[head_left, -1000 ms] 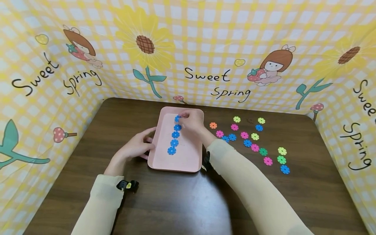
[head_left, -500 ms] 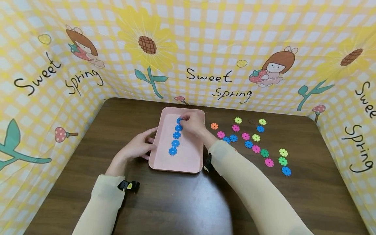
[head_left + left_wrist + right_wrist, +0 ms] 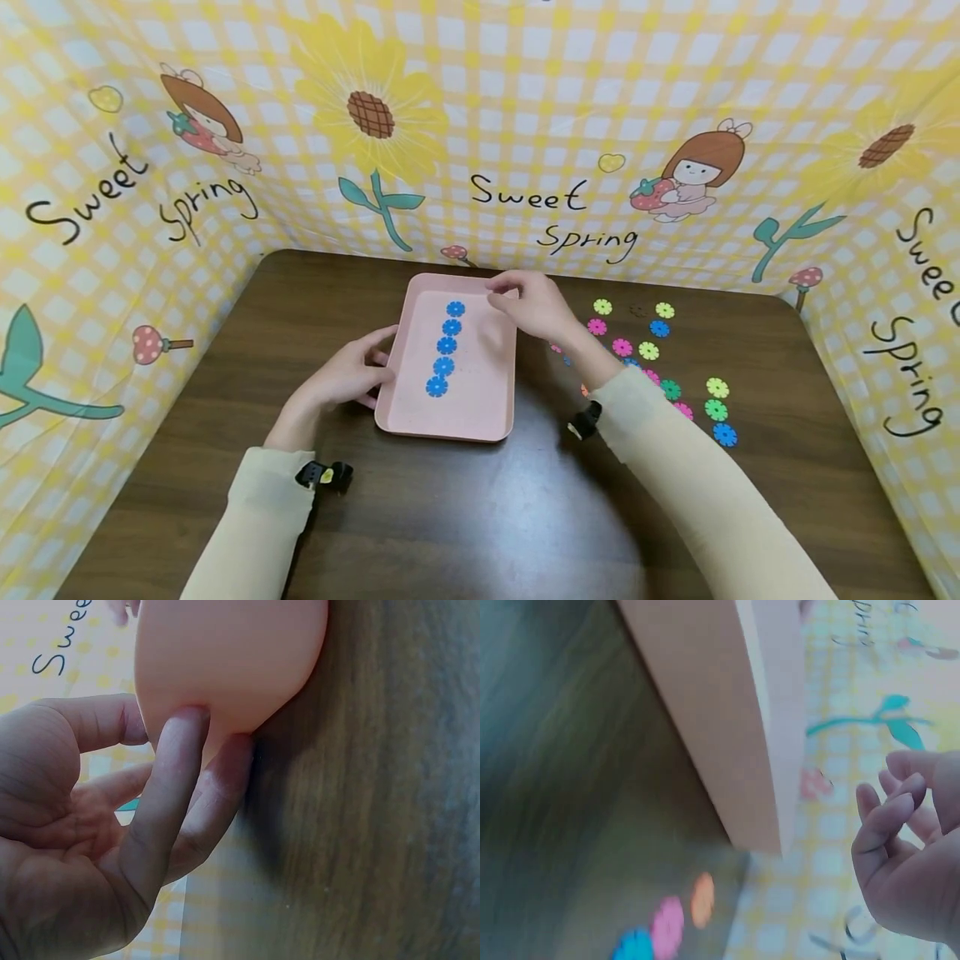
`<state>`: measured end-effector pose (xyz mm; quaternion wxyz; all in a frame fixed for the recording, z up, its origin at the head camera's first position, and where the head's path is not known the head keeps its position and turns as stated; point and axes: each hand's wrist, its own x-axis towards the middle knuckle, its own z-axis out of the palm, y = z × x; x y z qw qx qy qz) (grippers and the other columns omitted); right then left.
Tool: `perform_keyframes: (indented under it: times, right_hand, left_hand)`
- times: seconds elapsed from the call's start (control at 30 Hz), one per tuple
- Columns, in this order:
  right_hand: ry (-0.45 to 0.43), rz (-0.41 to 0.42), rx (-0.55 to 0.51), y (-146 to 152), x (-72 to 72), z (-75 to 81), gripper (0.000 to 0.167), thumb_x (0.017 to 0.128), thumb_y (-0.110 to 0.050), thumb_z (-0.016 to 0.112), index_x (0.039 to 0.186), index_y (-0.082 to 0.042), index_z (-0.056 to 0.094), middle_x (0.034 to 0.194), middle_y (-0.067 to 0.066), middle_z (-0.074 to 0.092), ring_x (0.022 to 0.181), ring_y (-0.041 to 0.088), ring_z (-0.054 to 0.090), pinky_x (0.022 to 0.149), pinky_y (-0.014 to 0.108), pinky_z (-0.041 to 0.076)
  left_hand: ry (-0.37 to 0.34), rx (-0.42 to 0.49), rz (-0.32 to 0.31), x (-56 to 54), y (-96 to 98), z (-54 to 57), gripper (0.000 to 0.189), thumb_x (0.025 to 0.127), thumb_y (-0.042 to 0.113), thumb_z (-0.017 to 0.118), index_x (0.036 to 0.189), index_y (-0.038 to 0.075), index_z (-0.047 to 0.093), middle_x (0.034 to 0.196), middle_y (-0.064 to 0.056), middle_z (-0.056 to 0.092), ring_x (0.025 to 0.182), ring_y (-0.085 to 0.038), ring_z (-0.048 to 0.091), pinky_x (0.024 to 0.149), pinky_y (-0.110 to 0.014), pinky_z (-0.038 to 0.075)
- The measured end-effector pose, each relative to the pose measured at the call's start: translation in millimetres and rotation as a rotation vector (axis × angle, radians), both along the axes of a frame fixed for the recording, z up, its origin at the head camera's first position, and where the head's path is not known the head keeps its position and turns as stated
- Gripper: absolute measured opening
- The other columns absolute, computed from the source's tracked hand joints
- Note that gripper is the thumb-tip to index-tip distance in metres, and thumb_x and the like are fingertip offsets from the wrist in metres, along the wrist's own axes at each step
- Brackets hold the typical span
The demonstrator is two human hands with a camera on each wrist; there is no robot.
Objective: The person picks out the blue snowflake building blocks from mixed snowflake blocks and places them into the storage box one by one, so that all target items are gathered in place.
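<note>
My left hand (image 3: 347, 373) holds the left side of a pink rectangular tray (image 3: 468, 417) in the head view. In the left wrist view, its bent fingers (image 3: 180, 746) press against the tray's outer wall. Inside the tray, several blue notched plastic discs (image 3: 447, 345) lie in a slightly slanted column, one above another, close together. My right hand (image 3: 534, 304) hovers over the tray's far right rim with nothing in its fingers. The right wrist view shows its fingers (image 3: 885, 821) loosely curled, apart from the tray wall.
Loose notched discs in pink, blue, yellow, green and orange lie on the dark wooden table (image 3: 450, 517) to the tray's right, including a yellow disc (image 3: 602, 307) and a green disc (image 3: 671, 389). My right forearm covers some of them. A checked cloth (image 3: 450, 67) surrounds the table's back and sides.
My right hand has let go of the blue disc at the top of the column and moved right to the tray's rim. The left hand stays at the tray's left side.
</note>
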<state>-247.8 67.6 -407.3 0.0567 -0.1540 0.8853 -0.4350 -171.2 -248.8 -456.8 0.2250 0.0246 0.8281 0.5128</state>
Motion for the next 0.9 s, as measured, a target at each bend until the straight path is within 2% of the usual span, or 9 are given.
perform_keyframes:
  times: [0.13, 0.2, 0.37, 0.47, 0.53, 0.7, 0.9]
  right_hand:
    - [0.013, 0.022, 0.035, 34.0, 8.3, 8.6, 0.026, 0.101, -0.027, 0.068, 0.122, -0.013, 0.075, 0.119, 0.002, 0.071, 0.103, 0.022, 0.062, 0.087, 0.041, 0.052]
    - [0.002, 0.018, 0.060, 51.0, 12.8, 10.3, 0.026, 0.100, -0.029, 0.069, 0.122, -0.015, 0.075, 0.119, 0.002, 0.071, 0.095, 0.024, 0.064, 0.087, 0.043, 0.052]
    - [-0.014, 0.016, 0.152, 89.4, 18.9, 4.3, 0.028, 0.100, -0.031, 0.068, 0.123, -0.016, 0.073, 0.120, 0.003, 0.070, 0.079, 0.025, 0.059, 0.079, 0.042, 0.049]
    - [-0.022, 0.025, 0.210, 108.0, 20.0, -3.0, 0.030, 0.100, -0.028, 0.070, 0.125, -0.012, 0.073, 0.122, 0.006, 0.070, 0.077, 0.028, 0.057, 0.074, 0.043, 0.048]
    - [-0.029, 0.045, 0.252, 118.7, 20.9, -8.0, 0.031, 0.100, -0.025, 0.070, 0.126, -0.010, 0.073, 0.125, 0.009, 0.070, 0.082, 0.032, 0.060, 0.077, 0.045, 0.050]
    - [-0.053, 0.105, 0.342, 139.0, 22.2, -22.0, 0.035, 0.097, -0.020, 0.073, 0.129, -0.005, 0.071, 0.129, 0.015, 0.068, 0.117, 0.036, 0.061, 0.097, 0.054, 0.050]
    - [-0.097, 0.173, 0.396, 150.7, 16.9, -38.1, 0.036, 0.094, -0.018, 0.078, 0.126, -0.005, 0.072, 0.126, 0.013, 0.070, 0.120, 0.035, 0.061, 0.102, 0.055, 0.049]
  left_hand:
    - [-0.006, 0.016, -0.002, 1.3, 0.5, 2.6, 0.083, 0.094, 0.004, 0.061, 0.167, 0.016, 0.023, 0.127, -0.029, 0.054, 0.092, -0.033, 0.068, 0.063, -0.046, 0.063]
    - [-0.008, 0.016, -0.002, 1.3, 0.6, 2.6, 0.083, 0.094, 0.004, 0.061, 0.167, 0.016, 0.023, 0.127, -0.029, 0.054, 0.092, -0.032, 0.068, 0.064, -0.046, 0.063]
    - [-0.009, 0.008, -0.005, 0.5, 1.1, 0.0, 0.082, 0.094, 0.003, 0.061, 0.166, 0.017, 0.025, 0.126, -0.028, 0.054, 0.092, -0.031, 0.069, 0.065, -0.046, 0.063]
    - [-0.014, 0.009, -0.007, 0.6, 3.1, -1.1, 0.081, 0.094, 0.004, 0.061, 0.166, 0.017, 0.026, 0.126, -0.028, 0.055, 0.091, -0.031, 0.069, 0.065, -0.046, 0.063]
    - [-0.016, 0.009, -0.007, 0.7, 5.0, -1.6, 0.081, 0.094, 0.004, 0.061, 0.166, 0.018, 0.026, 0.126, -0.028, 0.055, 0.091, -0.030, 0.069, 0.066, -0.046, 0.063]
    - [-0.020, 0.020, -0.017, 0.6, 11.3, -1.1, 0.081, 0.095, 0.003, 0.061, 0.166, 0.017, 0.026, 0.126, -0.028, 0.055, 0.092, -0.031, 0.069, 0.066, -0.046, 0.063]
    - [-0.021, 0.024, -0.024, 0.5, 17.9, 1.9, 0.081, 0.095, 0.004, 0.062, 0.166, 0.017, 0.026, 0.127, -0.029, 0.055, 0.093, -0.033, 0.069, 0.065, -0.046, 0.063]
